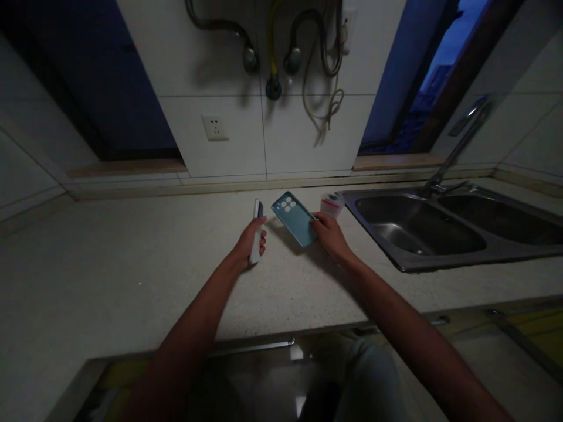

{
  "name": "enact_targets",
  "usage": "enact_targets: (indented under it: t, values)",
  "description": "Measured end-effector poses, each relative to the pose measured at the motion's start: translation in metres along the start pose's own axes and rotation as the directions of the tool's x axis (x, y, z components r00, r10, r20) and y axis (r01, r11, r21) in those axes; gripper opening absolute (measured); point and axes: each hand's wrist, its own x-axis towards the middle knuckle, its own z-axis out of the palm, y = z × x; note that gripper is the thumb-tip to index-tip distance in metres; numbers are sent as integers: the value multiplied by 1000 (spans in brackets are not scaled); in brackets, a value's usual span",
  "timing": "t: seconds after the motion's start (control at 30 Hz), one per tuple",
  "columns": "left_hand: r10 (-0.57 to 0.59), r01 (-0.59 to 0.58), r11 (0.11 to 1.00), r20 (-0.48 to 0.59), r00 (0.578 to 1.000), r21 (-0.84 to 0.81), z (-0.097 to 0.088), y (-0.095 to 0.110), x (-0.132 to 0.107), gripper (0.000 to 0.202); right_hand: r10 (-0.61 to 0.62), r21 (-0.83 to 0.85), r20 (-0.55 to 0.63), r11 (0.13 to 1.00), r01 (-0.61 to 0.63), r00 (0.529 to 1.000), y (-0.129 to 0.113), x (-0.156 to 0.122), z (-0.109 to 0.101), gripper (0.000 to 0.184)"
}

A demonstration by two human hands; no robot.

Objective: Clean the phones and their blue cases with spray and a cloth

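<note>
A white smartphone (255, 249) stands on edge in my left hand (247, 243), its long side turned toward me and its camera bump at the top. The fingers wrap round its right side. My right hand (329, 234) pinches the lower right corner of a teal phone case (295, 220). Several round camera cutouts show at the case's upper left end. Both things are held over the pale countertop (176, 281), a short gap apart. Just behind my right hand lies a small clear plastic bag (332, 205) with a red strip.
To the right, a double steel sink (409, 261) with a tall faucet (461, 135) is set into the counter. A wall socket (215, 127) and hanging hoses (272, 58) are on the tiled wall behind. Cabinet handles (255, 348) run below the counter's front edge.
</note>
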Motion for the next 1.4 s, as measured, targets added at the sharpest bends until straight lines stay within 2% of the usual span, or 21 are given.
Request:
enact_targets:
  t: [0.03,0.1,0.17,0.2,0.27,0.37,0.5,0.57,0.67,0.8,1.03,1.23,1.4]
  values:
    - [51,-41,994,-93,994,102,-2,0,3,42,88,56,11,994,-89,996,3,1,2,29]
    - [228,-140,921,-213,950,364,-8,0,7,42,232,140,54,961,-237,971,8,2,7,27]
    - [374,-187,811,-245,894,554,-13,-2,9,45,297,172,86,936,-308,951,12,1,13,24]
    - [413,-197,777,-248,876,598,-16,-3,10,48,305,175,96,932,-318,947,13,-1,16,23]
    - [434,-196,756,-254,865,625,-18,-7,10,56,294,167,116,936,-310,949,16,-3,21,23]
    - [413,-134,685,-230,881,716,-18,-9,7,65,265,101,136,955,-280,954,18,-8,27,25]
    - [347,69,384,-214,913,921,-15,-9,4,70,258,-98,127,964,-246,958,14,-15,27,22]
    - [332,123,284,-218,918,951,-16,-9,4,72,251,-256,156,944,-207,955,8,-17,24,24]
    - [327,146,215,-212,921,966,-20,-10,7,73,227,-530,215,844,-82,950,-2,-20,17,28]
    - [345,173,138,-211,914,975,-26,-14,10,76,306,-685,279,728,-34,910,-12,-22,14,35]
    - [359,170,-12,-154,920,985,-23,-18,8,71,323,-764,299,644,23,898,-20,-27,17,38]
    - [432,177,-76,-128,893,981,-16,-25,5,69,309,-757,329,651,54,892,-21,-27,17,47]
    - [427,220,-85,-164,889,972,-12,-27,3,68,280,-762,339,642,87,898,-19,-28,18,46]
